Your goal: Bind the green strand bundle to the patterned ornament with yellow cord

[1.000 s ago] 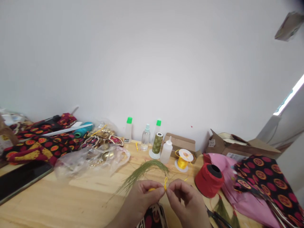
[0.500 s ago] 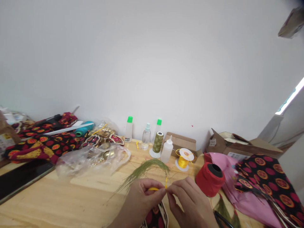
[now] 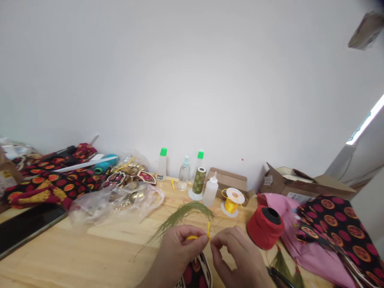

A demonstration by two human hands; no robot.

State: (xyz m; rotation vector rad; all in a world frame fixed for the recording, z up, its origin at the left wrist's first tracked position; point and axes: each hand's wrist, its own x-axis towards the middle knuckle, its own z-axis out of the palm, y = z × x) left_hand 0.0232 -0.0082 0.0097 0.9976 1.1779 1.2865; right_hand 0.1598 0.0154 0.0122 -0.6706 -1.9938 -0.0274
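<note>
From where I stand, the thin yellow cord [image 3: 209,229] sits right between the person's 2 hands, a short loop of it poking up just above the fingertips. The left hand [image 3: 181,252] pinches it at the loop's base between thumb and forefinger, and another bit of yellow shows between that hand's fingers. The right hand [image 3: 241,258] comes in from the other side, its thumb and forefinger drawn together beside the cord; I can't tell whether they grip its end. Just below, partly behind the left hand, is a dark patterned piece with a pale border [image 3: 198,274]. Beyond the hands, a bunch of olive strands [image 3: 181,213] arcs over the wooden table [image 3: 99,252]. Past that stand a spool of yellow cord [image 3: 231,206], a white squeeze bottle [image 3: 210,193], an olive thread spool [image 3: 199,182], a clear bottle [image 3: 184,177] and 2 green-capped bottles [image 3: 162,168]. Near the right hand is a red thread cone [image 3: 265,230], with a pink cloth [image 3: 312,256] beside it. Well off to the left lie a plastic bag [image 3: 115,206] and a black phone [image 3: 30,226].
</note>
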